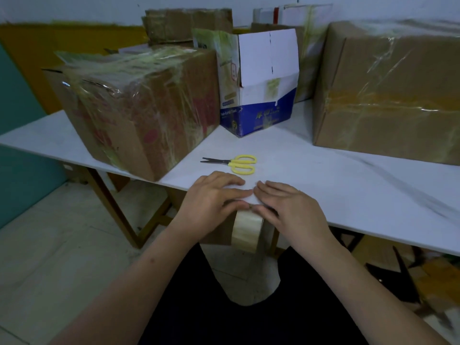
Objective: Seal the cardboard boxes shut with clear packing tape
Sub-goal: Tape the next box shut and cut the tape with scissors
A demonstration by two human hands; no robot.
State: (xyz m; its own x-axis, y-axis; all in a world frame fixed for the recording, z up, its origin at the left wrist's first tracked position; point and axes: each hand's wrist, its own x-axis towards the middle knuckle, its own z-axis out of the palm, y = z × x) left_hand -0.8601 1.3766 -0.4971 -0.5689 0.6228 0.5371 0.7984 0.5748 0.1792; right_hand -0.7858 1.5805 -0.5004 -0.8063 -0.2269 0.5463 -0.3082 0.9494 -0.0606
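On the left, the brown box (139, 105) looks already wrapped, overhanging the table (348, 175) edge; a nudge could tip it. At the near edge, the left hand (211, 200) and right hand (296, 207) pinch the tape roll (246, 230), apparently picking at its end; it could split or restick. Scissors (236, 163) lie just beyond.

**Bare arms, dark clothes**

My forearms are bare to the elbow, with no sleeves, watch or rings showing. My left grip (214, 197) and right grip (291, 207) are ungloved. Below, I wear black clothing (224, 324) over my legs.
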